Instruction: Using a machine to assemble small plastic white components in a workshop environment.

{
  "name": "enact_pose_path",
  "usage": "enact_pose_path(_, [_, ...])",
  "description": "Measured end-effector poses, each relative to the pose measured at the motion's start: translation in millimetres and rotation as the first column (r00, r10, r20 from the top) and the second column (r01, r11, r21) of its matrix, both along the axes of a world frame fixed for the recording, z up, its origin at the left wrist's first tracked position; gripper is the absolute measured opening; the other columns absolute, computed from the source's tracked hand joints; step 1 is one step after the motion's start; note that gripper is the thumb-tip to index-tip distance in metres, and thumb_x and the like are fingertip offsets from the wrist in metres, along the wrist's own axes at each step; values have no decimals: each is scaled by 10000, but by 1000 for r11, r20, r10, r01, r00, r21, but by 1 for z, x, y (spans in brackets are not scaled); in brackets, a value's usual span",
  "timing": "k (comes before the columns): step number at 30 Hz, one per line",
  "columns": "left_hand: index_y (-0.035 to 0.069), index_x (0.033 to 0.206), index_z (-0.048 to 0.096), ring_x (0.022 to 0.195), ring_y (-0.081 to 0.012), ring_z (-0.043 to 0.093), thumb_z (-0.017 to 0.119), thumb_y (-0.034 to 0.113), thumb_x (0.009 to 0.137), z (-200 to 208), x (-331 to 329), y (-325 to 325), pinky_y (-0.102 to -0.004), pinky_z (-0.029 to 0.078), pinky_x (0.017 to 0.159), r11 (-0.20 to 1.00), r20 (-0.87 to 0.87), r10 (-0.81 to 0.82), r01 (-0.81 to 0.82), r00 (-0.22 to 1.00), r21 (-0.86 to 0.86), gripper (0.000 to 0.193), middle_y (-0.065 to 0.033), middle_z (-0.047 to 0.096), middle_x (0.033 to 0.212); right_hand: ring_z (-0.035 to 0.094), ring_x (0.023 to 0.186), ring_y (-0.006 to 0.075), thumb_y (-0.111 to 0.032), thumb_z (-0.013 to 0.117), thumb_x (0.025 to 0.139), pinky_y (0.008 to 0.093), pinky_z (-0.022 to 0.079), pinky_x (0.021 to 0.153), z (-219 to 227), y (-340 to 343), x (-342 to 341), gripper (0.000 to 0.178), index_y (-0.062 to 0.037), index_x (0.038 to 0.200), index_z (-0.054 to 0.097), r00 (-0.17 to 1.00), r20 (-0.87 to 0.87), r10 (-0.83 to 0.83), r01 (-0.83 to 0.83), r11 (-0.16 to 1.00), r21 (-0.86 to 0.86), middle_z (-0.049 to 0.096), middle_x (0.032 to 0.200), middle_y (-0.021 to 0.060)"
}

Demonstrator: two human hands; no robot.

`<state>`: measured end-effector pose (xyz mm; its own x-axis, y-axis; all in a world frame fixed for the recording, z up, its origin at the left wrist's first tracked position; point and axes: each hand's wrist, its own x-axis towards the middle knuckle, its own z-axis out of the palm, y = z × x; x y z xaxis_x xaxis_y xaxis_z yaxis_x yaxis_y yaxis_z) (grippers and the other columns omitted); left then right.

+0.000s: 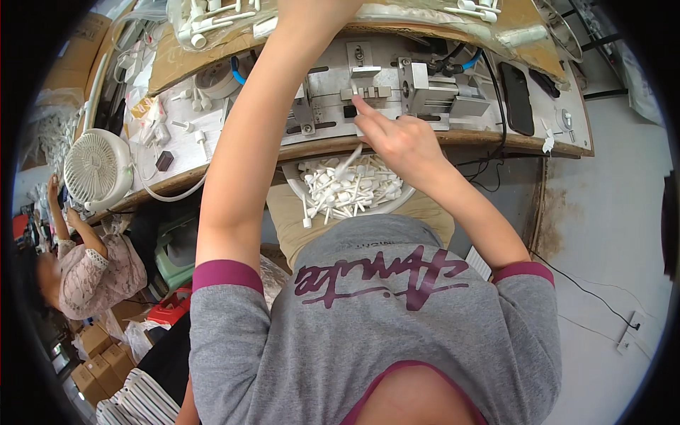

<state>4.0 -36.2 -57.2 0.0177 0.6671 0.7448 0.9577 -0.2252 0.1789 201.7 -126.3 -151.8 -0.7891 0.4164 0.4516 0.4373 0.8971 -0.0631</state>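
Note:
My left hand (319,10) reaches over the far edge of the bench, and its fingers are cut off by the top of the picture. With the index finger stretched out, my right hand (402,142) touches a small slotted metal fixture (374,93) in the middle of the machine. Its other fingers are partly bent. Just under this hand a white plastic stick piece (348,162) slants down, slightly blurred; whether it is held or falling I cannot tell. Below, a white bowl (405,200) on my lap is heaped with white stick pieces (354,185) with cup-shaped ends.
Metal clamp blocks (428,91) flank the fixture. More white pieces lie on a cardboard shelf (425,32) at the back. A black phone (516,98) rests at the right. On the left stands a white fan (98,168), with a co-worker (99,273) beyond it.

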Motion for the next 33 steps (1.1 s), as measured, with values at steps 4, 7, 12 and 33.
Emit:
enact_pose_path(4, [6,823,716,790,-349,694,710,222,813,-18,-8,42,-456,551,692,946,-166,192,-227,967,-231,216,-195,699,840,568,457,200,-162,730,791,294,497,469,4,5,-12,200,-69,902,592,1000,-6,-14,14,1000,24,676,1272,84])
enact_pose_path(7, [14,815,720,783,-356,693,708,205,792,-11,-7,38,-463,551,690,954,-175,158,-196,972,-226,192,-197,700,831,596,470,211,-154,725,801,300,500,461,2,4,-11,195,-65,866,563,999,-13,-38,38,999,-5,679,1264,88])
enact_pose_path(12, [7,845,703,836,-362,685,704,151,782,1,-24,5,-434,548,748,998,-39,-7,5,999,-60,157,-178,705,842,667,583,227,-205,748,806,329,538,540,12,9,-9,247,-57,946,609,999,46,9,-5,996,-94,693,1226,86])
enact_pose_path(33, [69,1067,712,673,-231,699,744,143,812,-93,30,-161,-332,555,619,894,-68,-163,118,984,-433,268,-66,685,1248,652,843,265,-113,695,879,357,524,763,114,154,-10,150,-13,991,693,969,-53,-243,192,866,-462,633,999,137])
